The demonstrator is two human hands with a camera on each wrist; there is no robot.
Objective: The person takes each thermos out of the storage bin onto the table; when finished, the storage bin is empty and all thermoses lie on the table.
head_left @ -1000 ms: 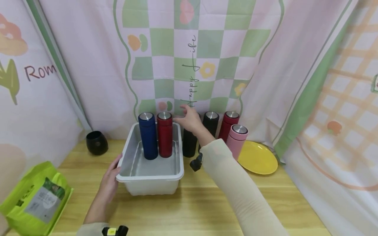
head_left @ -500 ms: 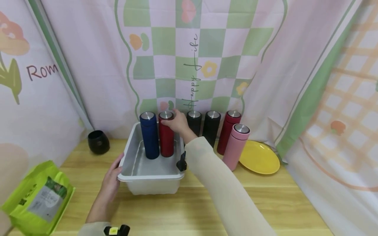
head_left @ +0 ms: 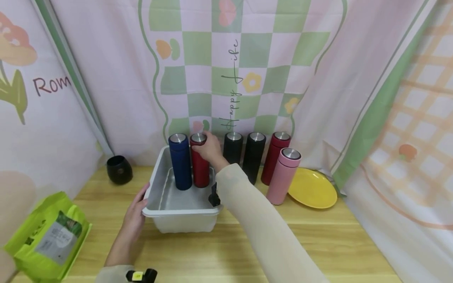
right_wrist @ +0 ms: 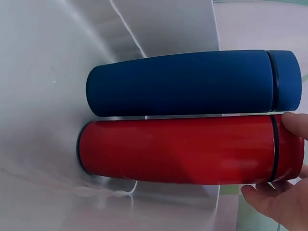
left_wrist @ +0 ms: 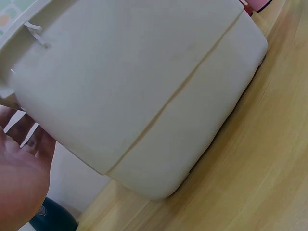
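Note:
In the head view my left hand holds the left rim of a white plastic tub; the left wrist view has its fingers at the rim. My right hand grips the cap end of a red thermos, which stands upright in the tub. The right wrist view shows thumb and fingers on either side of that cap. Close beside it in the tub stands a blue thermos.
To the tub's right stand two black thermoses, a dark red thermos and a pink thermos, with a yellow plate behind. A black cup and a green bag are on the left. A curtain backs the table.
My right hand has moved left from over the black thermoses to the red thermos in the tub and taken hold of its cap. The left hand stays on the rim.

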